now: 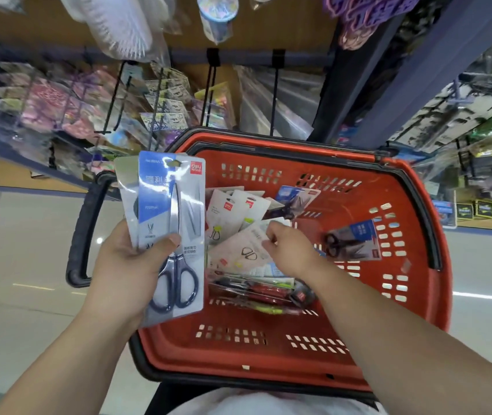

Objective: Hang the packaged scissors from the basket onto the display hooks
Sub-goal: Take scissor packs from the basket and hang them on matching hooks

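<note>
Glossy pale floor (14, 235), blue shelving uprights (412, 79)

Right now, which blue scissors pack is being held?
The big blue pack gripped by the left hand; the other two blue packs lie in the red basket.

Left hand (125, 265) is gripping packaged scissors (173, 235) upright, thumb pressing across the front, fingers behind. Right hand (283, 250) is reaching forward, palm down, fingers curling; any grip is not discernible. Both forearms are extending forward.
</note>
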`<action>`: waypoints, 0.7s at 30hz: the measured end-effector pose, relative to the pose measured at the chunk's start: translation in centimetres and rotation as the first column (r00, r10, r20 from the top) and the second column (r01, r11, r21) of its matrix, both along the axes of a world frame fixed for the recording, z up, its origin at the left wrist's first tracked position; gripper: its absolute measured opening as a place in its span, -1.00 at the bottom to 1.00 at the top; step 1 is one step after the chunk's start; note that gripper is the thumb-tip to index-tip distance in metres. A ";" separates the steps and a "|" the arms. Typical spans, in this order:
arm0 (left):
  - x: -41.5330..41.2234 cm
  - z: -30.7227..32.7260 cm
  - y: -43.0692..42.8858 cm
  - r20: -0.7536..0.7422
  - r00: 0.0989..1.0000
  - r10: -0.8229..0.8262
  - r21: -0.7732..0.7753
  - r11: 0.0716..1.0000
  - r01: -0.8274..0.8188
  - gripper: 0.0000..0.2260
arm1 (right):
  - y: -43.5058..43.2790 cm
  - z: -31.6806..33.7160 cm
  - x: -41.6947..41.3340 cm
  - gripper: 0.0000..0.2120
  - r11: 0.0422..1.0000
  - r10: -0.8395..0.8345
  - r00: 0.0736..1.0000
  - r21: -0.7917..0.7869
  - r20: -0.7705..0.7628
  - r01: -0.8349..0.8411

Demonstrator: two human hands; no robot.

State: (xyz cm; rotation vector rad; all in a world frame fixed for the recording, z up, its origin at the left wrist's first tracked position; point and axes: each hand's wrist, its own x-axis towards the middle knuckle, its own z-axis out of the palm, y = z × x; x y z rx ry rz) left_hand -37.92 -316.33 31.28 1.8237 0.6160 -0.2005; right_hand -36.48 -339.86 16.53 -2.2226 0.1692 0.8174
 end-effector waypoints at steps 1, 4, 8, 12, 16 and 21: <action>0.1 0.0 -0.1 0.017 1.000 -0.006 0.026 1.000 0.005 -0.74 | -0.8 1.2 0.3 -0.80 1.000 -0.025 0.999 0.015 0.036 0.025; 0.3 -0.3 -0.8 0.047 0.998 -0.041 0.128 0.991 0.034 -0.78 | -3.5 5.5 1.0 -0.86 0.985 -0.149 0.984 0.104 0.094 0.140; 0.7 -1.6 -2.8 0.034 0.985 -0.172 0.258 0.953 0.157 -0.77 | -4.7 11.8 1.2 -0.60 0.830 -0.387 0.920 0.412 -0.058 0.375; 1.0 -3.2 -5.4 -0.003 0.929 -0.370 0.219 0.906 0.362 -0.71 | -4.3 13.9 1.2 -0.67 0.663 -0.430 0.854 0.539 -0.293 0.519; 1.5 -3.9 -7.6 -0.043 0.877 -0.479 0.045 0.876 0.480 -0.67 | -4.2 13.3 1.0 -0.97 0.539 -0.430 0.793 0.582 -0.432 0.609; 1.9 -5.4 -7.9 -0.124 0.922 -0.366 -0.130 0.928 0.350 -0.70 | -5.2 11.6 0.3 -0.85 0.665 -0.412 0.824 0.491 -0.388 0.563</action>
